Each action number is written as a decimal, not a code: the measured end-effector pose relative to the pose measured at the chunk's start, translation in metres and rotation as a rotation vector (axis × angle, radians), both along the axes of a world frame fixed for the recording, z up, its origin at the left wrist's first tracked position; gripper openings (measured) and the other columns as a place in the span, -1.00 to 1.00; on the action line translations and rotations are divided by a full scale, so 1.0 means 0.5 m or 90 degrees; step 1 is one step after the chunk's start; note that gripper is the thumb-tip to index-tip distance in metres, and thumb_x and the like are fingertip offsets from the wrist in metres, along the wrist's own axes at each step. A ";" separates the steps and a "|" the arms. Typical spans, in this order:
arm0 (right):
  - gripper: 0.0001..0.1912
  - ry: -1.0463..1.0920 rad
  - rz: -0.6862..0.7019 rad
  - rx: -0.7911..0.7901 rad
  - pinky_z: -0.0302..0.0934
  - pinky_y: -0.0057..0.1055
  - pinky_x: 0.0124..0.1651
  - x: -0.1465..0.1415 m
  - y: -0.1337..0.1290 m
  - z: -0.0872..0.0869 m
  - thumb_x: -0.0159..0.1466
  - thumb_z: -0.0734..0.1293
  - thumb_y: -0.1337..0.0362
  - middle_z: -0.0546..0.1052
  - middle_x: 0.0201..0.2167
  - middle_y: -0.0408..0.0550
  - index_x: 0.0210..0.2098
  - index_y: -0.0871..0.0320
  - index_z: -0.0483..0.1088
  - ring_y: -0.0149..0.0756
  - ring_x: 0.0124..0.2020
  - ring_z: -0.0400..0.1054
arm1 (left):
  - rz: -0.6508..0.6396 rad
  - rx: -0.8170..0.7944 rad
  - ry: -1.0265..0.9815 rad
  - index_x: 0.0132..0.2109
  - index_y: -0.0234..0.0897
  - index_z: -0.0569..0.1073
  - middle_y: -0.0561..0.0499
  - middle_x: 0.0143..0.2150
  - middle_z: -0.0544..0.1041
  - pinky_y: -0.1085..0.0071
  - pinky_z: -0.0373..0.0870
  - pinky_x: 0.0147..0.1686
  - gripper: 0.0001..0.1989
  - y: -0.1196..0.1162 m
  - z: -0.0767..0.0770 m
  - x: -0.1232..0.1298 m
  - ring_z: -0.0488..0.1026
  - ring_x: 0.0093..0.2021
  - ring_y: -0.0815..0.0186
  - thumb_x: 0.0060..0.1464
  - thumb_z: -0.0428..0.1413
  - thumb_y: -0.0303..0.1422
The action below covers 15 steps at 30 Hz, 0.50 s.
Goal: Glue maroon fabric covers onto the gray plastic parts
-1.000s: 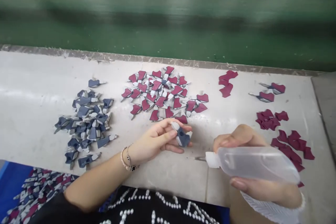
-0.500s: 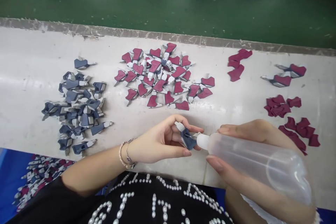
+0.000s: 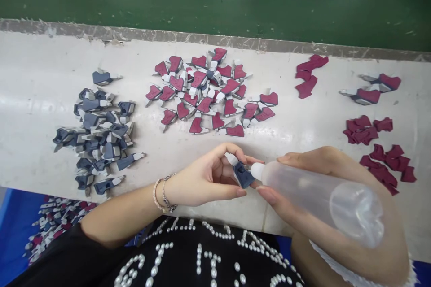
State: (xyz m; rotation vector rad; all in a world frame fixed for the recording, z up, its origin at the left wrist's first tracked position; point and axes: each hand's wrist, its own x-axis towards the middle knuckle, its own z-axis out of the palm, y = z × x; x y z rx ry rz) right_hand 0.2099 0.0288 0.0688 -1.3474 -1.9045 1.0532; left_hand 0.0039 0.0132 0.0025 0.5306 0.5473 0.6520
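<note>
Between the fingers and thumb of my left hand [image 3: 205,179] is a small dark-blue and grey plastic part [image 3: 241,174], its pale end pointing up and left. My right hand [image 3: 323,197] is wrapped round a translucent squeeze bottle [image 3: 313,193], tilted with its white nozzle [image 3: 257,171] toward the part. The nozzle's tip is at the part's right edge; I cannot tell whether it touches. Nearest to my left hand lies a pile of similar parts with maroon faces [image 3: 204,105].
Left on the white table [image 3: 30,112] is a heap of blue and grey parts [image 3: 101,143]. Loose maroon pieces [image 3: 387,166] lie right, with two maroon-faced parts [image 3: 368,96] behind them. A blue bin [image 3: 13,228] of mixed parts stands lower left. A green surface [image 3: 215,4] borders the far edge.
The bottle has swung a little, its base and my right hand shifting left. The nozzle sits slightly higher and closer to the part. My left hand still holds the part, turned slightly.
</note>
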 end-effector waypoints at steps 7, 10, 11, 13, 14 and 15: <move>-0.75 0.017 0.055 -0.018 0.35 -0.35 -0.57 -0.009 0.001 0.003 0.28 0.44 0.06 0.50 -0.47 -0.21 -0.28 -0.09 0.27 -0.28 -0.55 0.42 | -0.004 0.024 -0.007 -0.02 -0.22 0.27 -0.02 0.00 0.47 0.61 0.40 -0.34 -0.67 0.002 -0.002 0.002 0.46 -0.35 0.58 0.17 0.19 -0.58; -0.74 0.005 0.032 -0.004 0.39 -0.36 -0.53 -0.009 0.000 0.003 0.30 0.43 0.03 0.51 -0.43 -0.20 -0.25 -0.09 0.26 -0.28 -0.52 0.44 | 0.005 0.033 0.021 -0.02 -0.21 0.27 -0.05 0.08 0.45 0.59 0.40 -0.36 -0.66 0.003 -0.003 0.002 0.45 -0.35 0.57 0.16 0.22 -0.56; -0.74 0.002 0.031 -0.002 0.41 -0.37 -0.52 -0.009 -0.001 0.003 0.30 0.43 0.03 0.52 -0.42 -0.20 -0.25 -0.08 0.26 -0.29 -0.51 0.45 | 0.008 0.034 0.024 -0.02 -0.21 0.27 -0.05 0.07 0.45 0.58 0.41 -0.35 -0.66 0.003 -0.003 0.002 0.45 -0.35 0.57 0.16 0.22 -0.55; -0.74 -0.004 0.048 -0.005 0.43 -0.38 -0.47 -0.010 0.000 0.003 0.32 0.41 0.02 0.52 -0.42 -0.21 -0.25 -0.08 0.24 -0.30 -0.49 0.46 | 0.009 0.037 0.014 -0.02 -0.21 0.28 0.02 -0.09 0.49 0.59 0.41 -0.35 -0.67 0.004 -0.002 0.002 0.45 -0.38 0.55 0.17 0.21 -0.54; -0.73 -0.007 0.061 -0.006 0.45 -0.38 -0.44 -0.011 0.001 0.003 0.33 0.40 0.01 0.51 -0.42 -0.21 -0.26 -0.07 0.23 -0.30 -0.49 0.46 | 0.009 0.039 0.007 -0.02 -0.21 0.28 0.06 -0.18 0.48 0.59 0.42 -0.36 -0.68 0.004 -0.002 0.002 0.45 -0.41 0.55 0.18 0.21 -0.54; -0.73 -0.009 0.069 -0.005 0.45 -0.38 -0.42 -0.012 0.002 0.003 0.33 0.39 0.01 0.51 -0.42 -0.22 -0.26 -0.07 0.22 -0.31 -0.48 0.46 | 0.011 0.042 0.004 -0.02 -0.22 0.28 0.09 -0.24 0.47 0.60 0.41 -0.38 -0.69 0.005 -0.001 0.002 0.44 -0.43 0.55 0.18 0.21 -0.54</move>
